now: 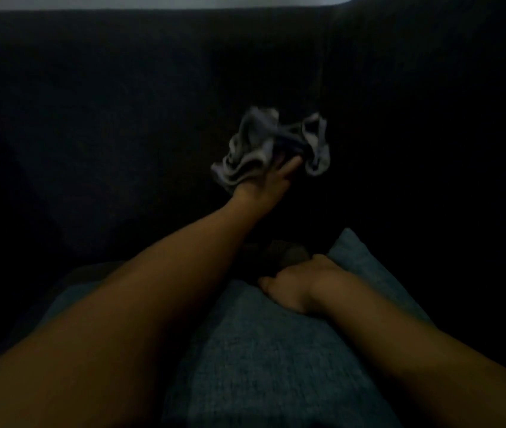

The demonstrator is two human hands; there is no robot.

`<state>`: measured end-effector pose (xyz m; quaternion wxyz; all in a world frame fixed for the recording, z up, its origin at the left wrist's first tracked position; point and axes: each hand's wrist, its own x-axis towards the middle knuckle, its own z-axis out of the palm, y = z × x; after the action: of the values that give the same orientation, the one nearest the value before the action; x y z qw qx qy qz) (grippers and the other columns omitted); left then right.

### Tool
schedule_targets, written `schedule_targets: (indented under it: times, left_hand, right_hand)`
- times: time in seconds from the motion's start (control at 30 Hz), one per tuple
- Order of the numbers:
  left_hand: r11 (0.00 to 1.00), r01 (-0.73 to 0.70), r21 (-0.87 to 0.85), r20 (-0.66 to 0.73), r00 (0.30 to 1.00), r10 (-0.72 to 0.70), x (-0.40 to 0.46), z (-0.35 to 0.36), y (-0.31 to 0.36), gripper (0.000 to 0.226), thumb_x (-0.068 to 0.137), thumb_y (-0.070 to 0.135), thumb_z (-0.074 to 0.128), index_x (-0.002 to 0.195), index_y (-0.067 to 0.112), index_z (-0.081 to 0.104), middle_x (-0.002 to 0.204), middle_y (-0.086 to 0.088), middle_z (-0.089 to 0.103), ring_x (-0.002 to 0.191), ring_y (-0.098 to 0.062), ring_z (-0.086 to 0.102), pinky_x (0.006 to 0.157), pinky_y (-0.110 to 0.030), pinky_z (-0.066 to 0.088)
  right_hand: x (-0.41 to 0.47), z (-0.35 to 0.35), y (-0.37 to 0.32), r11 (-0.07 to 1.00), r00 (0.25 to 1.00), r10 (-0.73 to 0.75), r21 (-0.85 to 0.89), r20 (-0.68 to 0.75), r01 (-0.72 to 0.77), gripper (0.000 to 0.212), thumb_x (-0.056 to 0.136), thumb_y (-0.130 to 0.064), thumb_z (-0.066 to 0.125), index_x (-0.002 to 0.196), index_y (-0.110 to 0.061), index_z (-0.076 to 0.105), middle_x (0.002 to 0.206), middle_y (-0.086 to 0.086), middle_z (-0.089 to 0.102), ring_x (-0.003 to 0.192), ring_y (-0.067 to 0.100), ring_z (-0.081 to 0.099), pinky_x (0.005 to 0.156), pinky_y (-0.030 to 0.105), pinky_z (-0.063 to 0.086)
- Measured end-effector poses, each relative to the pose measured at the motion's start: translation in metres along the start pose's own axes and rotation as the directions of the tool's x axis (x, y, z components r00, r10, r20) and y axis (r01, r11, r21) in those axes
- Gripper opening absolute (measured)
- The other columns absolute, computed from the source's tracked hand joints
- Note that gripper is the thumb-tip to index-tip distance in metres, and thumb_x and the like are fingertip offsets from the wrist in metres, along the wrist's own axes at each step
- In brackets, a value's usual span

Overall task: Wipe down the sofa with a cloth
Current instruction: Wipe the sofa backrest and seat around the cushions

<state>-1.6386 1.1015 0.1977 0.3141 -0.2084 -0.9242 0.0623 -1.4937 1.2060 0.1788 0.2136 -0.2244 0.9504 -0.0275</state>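
I see my left hand [271, 177] stretched forward, fingers bunched around a crumpled grey cloth [264, 146] against the dark sofa [122, 118] back, while my right hand [295, 282] seems, in dim light, to grip a blue cushion's [261, 350] top edge.

Sofa [122, 103]: dark woven upholstery, matt, fine even grain, no sheen. Cloth [255, 146]: soft grey fabric, crumpled into loose folds, paler edges, matt. Cushion [261, 350]: blue-grey textile, coarse visible weave, slightly rough, matt. Dim light hides finer texture.
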Motion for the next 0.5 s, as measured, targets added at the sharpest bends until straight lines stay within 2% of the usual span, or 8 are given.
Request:
schedule_targets:
  times: [0.07, 0.13, 0.27, 0.3, 0.33, 0.37, 0.47, 0.5]
  left_hand:
    - [0.985, 0.046, -0.165, 0.12, 0.992, -0.026, -0.032, 0.019, 0.003, 0.051, 0.098, 0.034, 0.045, 0.142, 0.008, 0.04, 0.145, -0.019, 0.041, 0.13, -0.036, 0.04, 0.105, -0.03, 0.024]
    - [0.986, 0.018, -0.166, 0.262, 0.965, 0.027, -0.061, 0.035, 0.005, 0.047, 0.098, 0.041, 0.043, 0.138, 0.015, 0.046, 0.142, -0.015, 0.045, 0.128, -0.033, 0.043, 0.106, -0.032, 0.026]
    - [0.987, 0.124, -0.1, 0.652, 0.758, -0.029, -0.073, 0.042, -0.005, 0.053, 0.098, 0.049, 0.035, 0.147, 0.029, 0.029, 0.156, -0.003, 0.019, 0.142, -0.034, 0.021, 0.116, -0.046, 0.018]
    - [0.98, 0.176, -0.093, 0.689, 0.722, -0.064, -0.071, 0.031, -0.01, 0.055, 0.097, 0.05, 0.036, 0.148, 0.033, 0.025, 0.157, -0.001, 0.014, 0.144, -0.033, 0.017, 0.116, -0.049, 0.016]
    - [0.942, 0.323, -0.094, 0.702, 0.692, -0.167, -0.073, 0.019, -0.017, 0.056, 0.095, 0.054, 0.039, 0.146, 0.035, 0.028, 0.156, 0.001, 0.02, 0.142, -0.03, 0.021, 0.116, -0.048, 0.018]
    - [0.944, 0.327, -0.039, 0.693, 0.69, -0.21, -0.077, 0.008, -0.033, 0.055, 0.091, 0.059, 0.043, 0.141, 0.036, 0.037, 0.149, 0.002, 0.033, 0.137, -0.026, 0.031, 0.114, -0.044, 0.023]
    - [0.994, 0.092, 0.064, 0.696, 0.709, -0.11, -0.11, -0.02, -0.08, 0.05, 0.084, 0.067, 0.048, 0.123, 0.037, 0.055, 0.125, 0.006, 0.056, 0.119, -0.015, 0.049, 0.107, -0.033, 0.031]
    - [0.986, 0.145, 0.085, 0.733, 0.661, -0.16, -0.122, -0.032, -0.096, 0.048, 0.085, 0.065, 0.05, 0.125, 0.038, 0.055, 0.127, 0.008, 0.056, 0.12, -0.013, 0.048, 0.109, -0.033, 0.029]
  right_hand:
    - [0.008, 0.005, 0.001, 1.0, 0.999, 0.011, 0.007, -0.04, -0.011, 0.06, 0.098, -0.053, 0.017, 0.152, -0.031, 0.003, 0.159, -0.004, 0.009, 0.145, 0.02, 0.012, 0.116, 0.035, 0.009]
    - [0.014, 0.01, 0.001, 1.0, 0.996, 0.019, 0.008, -0.082, -0.018, 0.061, 0.097, -0.054, 0.02, 0.152, -0.031, 0.009, 0.159, -0.003, 0.013, 0.145, 0.021, 0.015, 0.117, 0.036, 0.013]
    - [0.015, 0.013, -0.001, 1.0, 0.993, 0.021, -0.007, -0.113, -0.022, 0.061, 0.094, -0.056, 0.02, 0.149, -0.03, 0.022, 0.156, 0.001, 0.026, 0.14, 0.022, 0.027, 0.116, 0.041, 0.022]
    - [0.012, 0.012, -0.001, 1.0, 0.99, -0.001, -0.007, -0.138, 0.0, 0.059, 0.095, -0.055, 0.019, 0.149, -0.031, 0.024, 0.155, 0.0, 0.026, 0.14, 0.022, 0.028, 0.115, 0.042, 0.022]
    - [0.007, 0.01, -0.002, 1.0, 0.987, -0.026, -0.012, -0.157, 0.024, 0.055, 0.097, -0.052, 0.019, 0.147, -0.031, 0.027, 0.154, 0.0, 0.028, 0.139, 0.022, 0.029, 0.114, 0.042, 0.023]
    - [0.002, 0.008, -0.002, 0.998, 0.982, -0.055, -0.025, -0.183, 0.051, 0.05, 0.099, -0.048, 0.02, 0.145, -0.031, 0.032, 0.152, 0.0, 0.031, 0.137, 0.022, 0.031, 0.113, 0.04, 0.025]
    - [-0.005, 0.006, -0.002, 1.0, 1.0, 0.016, -0.024, -0.014, -0.017, 0.058, 0.099, -0.054, 0.013, 0.149, -0.029, 0.023, 0.155, 0.002, 0.025, 0.14, 0.023, 0.027, 0.113, 0.036, 0.018]
    - [-0.005, 0.006, -0.002, 0.999, 0.998, 0.037, -0.022, 0.057, -0.036, 0.065, 0.095, -0.063, 0.009, 0.151, -0.031, 0.018, 0.158, 0.002, 0.02, 0.143, 0.022, 0.021, 0.115, 0.037, 0.012]
